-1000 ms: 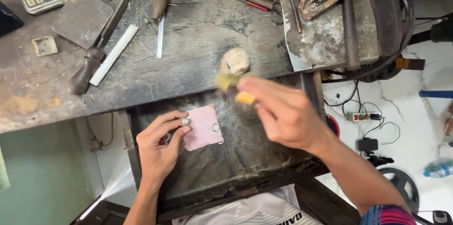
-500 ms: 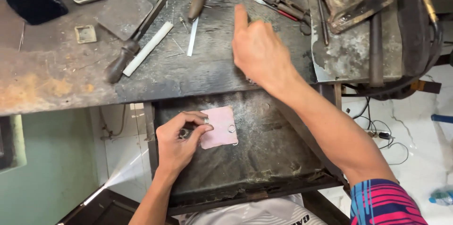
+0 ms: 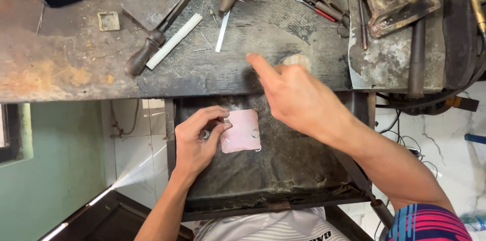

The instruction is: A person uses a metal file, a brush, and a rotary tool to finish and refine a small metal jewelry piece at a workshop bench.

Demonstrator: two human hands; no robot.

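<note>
The dark tabletop (image 3: 76,64) is crowded with tools, so the reaching right hand (image 3: 298,99) could bump one. Its fingers are loose and hold nothing; one points forward. Below, in the open drawer (image 3: 283,170), the left hand (image 3: 195,140) pinches a tiny metal ring (image 3: 226,120) at the pink pad's (image 3: 242,130) edge. The ring could slip and get lost.

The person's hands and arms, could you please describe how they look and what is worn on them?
Both hands, left hand and right hand, are bare, without gloves, rings or watch. The forearms are uncovered. A short sleeve striped pink, blue and black covers the right upper arm.
</note>
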